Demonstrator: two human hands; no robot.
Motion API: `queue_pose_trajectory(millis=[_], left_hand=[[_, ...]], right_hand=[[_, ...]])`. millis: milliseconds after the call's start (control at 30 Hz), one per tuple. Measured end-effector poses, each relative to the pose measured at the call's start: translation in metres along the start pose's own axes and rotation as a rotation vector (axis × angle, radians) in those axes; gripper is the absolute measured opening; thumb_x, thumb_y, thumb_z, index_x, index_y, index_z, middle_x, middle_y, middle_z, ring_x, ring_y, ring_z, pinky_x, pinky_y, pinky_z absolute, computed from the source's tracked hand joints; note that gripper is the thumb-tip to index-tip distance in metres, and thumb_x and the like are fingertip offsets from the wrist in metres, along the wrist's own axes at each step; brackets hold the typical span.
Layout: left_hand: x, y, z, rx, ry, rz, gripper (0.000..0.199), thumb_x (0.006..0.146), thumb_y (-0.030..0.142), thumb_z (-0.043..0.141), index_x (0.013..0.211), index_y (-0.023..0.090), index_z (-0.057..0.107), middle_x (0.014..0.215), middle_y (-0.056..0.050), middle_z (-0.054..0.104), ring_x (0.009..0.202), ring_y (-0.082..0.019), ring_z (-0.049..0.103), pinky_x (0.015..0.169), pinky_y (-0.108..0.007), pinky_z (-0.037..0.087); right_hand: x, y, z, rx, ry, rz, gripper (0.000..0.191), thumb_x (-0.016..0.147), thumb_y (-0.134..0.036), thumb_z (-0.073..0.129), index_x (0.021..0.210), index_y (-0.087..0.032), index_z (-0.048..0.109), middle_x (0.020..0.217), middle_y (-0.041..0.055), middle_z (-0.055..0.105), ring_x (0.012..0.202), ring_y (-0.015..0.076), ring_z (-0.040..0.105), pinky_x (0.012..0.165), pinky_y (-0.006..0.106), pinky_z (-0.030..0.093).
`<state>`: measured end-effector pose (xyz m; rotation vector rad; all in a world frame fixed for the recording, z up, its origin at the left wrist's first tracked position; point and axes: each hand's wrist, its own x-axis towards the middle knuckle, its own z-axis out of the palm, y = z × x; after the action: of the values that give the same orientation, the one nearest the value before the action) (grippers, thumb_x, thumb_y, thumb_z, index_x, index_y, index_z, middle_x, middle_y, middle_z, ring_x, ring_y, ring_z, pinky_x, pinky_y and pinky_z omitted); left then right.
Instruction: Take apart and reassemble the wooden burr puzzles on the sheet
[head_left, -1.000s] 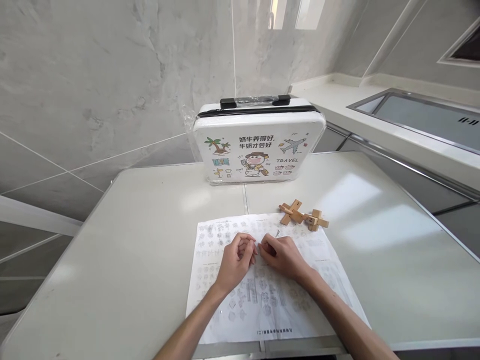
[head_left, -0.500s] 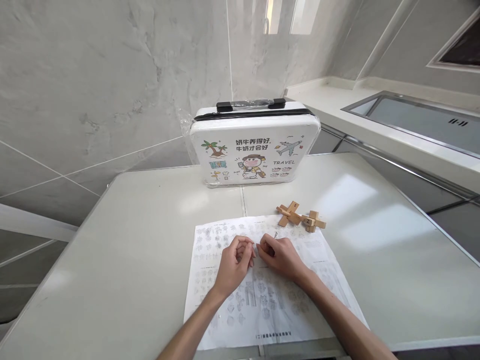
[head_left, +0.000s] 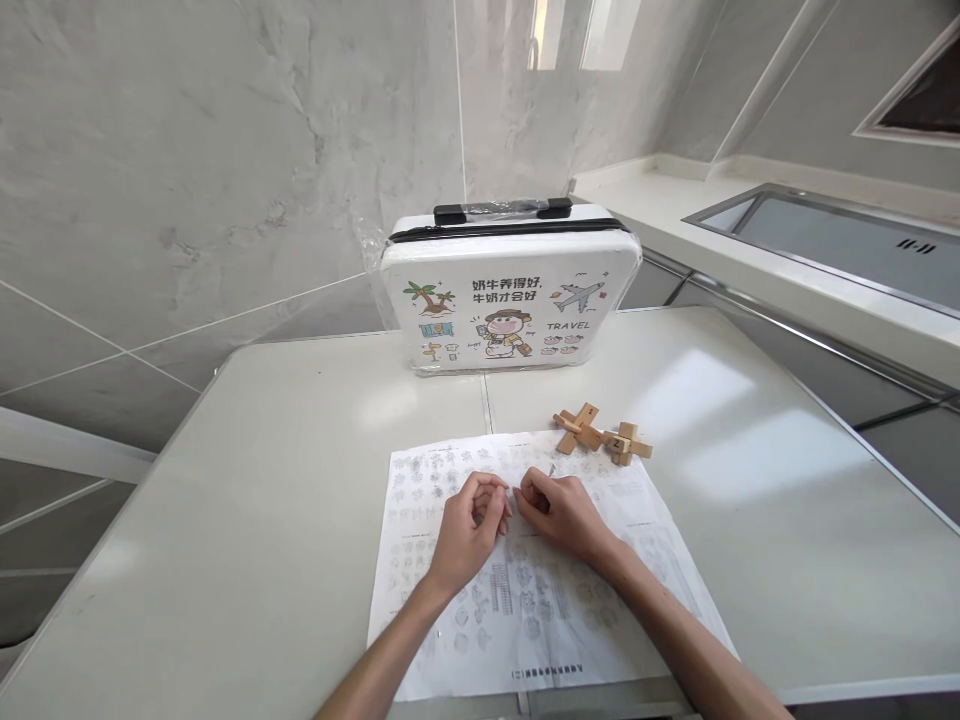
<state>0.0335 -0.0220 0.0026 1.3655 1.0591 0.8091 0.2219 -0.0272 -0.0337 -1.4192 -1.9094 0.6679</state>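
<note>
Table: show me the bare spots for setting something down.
Bare table left and right of the paper; also a strip between paper and suitcase. Crowded: mid-paper, under left hand and right hand, and the paper's far right corner, where wooden blocks lie.

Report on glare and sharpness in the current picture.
Head view: bright glare patches on the right side of the table; head view: pale, window-like reflections high on the wall; head view: large lettering on the case reads clearly, but the fine print on the sheet is illegible; head view: left hand and right hand without obvious motion blur.
</note>
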Motion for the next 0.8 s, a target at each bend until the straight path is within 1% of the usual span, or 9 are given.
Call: queue_pose_trajectory(millis=[200, 400, 533, 800], left_hand=[[0.0002, -0.0002, -0.0001, -0.002, 0.001, -0.012, 0.029, 0.104, 0.05, 0.057, 0.103, 0.022, 0.062, 0.082, -0.002, 0.068, 0.064, -0.014, 0.061, 0.062, -0.027, 0.051], [-0.0002, 0.0004, 0.0002, -0.014, 0.005, 0.0, 0.027, 0.105, 0.048, 0.056, 0.102, 0.021, 0.062, 0.081, -0.001, 0.068, 0.063, -0.013, 0.06, 0.062, -0.027, 0.05], [0.0, 0.0002, -0.0001, -0.012, 0.002, -0.001, 0.028, 0.104, 0.049, 0.057, 0.103, 0.022, 0.062, 0.082, -0.001, 0.068, 0.063, -0.013, 0.061, 0.061, -0.027, 0.051], [0.0007, -0.0002, -0.0002, -0.014, 0.006, -0.005, 0.028, 0.104, 0.05, 0.057, 0.102, 0.022, 0.061, 0.082, -0.001, 0.068, 0.063, -0.013, 0.061, 0.061, -0.027, 0.051]], right_hand=[[0.0001, -0.0004, 0.0, 0.005, -0.009, 0.015, 0.025, 0.1, -0.033, 0.048, 0.077, -0.026, 0.042, 0.056, -0.0057, 0.05, 0.046, 0.0139, 0.044, 0.053, 0.025, 0.033], [-0.0001, 0.0006, 0.0001, 0.015, -0.011, 0.018, 0.024, 0.1, -0.033, 0.048, 0.078, -0.026, 0.042, 0.057, -0.0057, 0.051, 0.047, 0.014, 0.045, 0.053, 0.025, 0.033], [0.0, 0.0004, -0.0003, 0.006, -0.019, 0.017, 0.025, 0.101, -0.034, 0.047, 0.077, -0.026, 0.044, 0.057, -0.0054, 0.052, 0.047, 0.014, 0.045, 0.053, 0.025, 0.032], [0.0004, -0.0003, -0.0007, 0.007, 0.009, 0.003, 0.025, 0.099, -0.032, 0.049, 0.076, -0.026, 0.044, 0.055, -0.0058, 0.051, 0.045, 0.0137, 0.045, 0.052, 0.025, 0.032]])
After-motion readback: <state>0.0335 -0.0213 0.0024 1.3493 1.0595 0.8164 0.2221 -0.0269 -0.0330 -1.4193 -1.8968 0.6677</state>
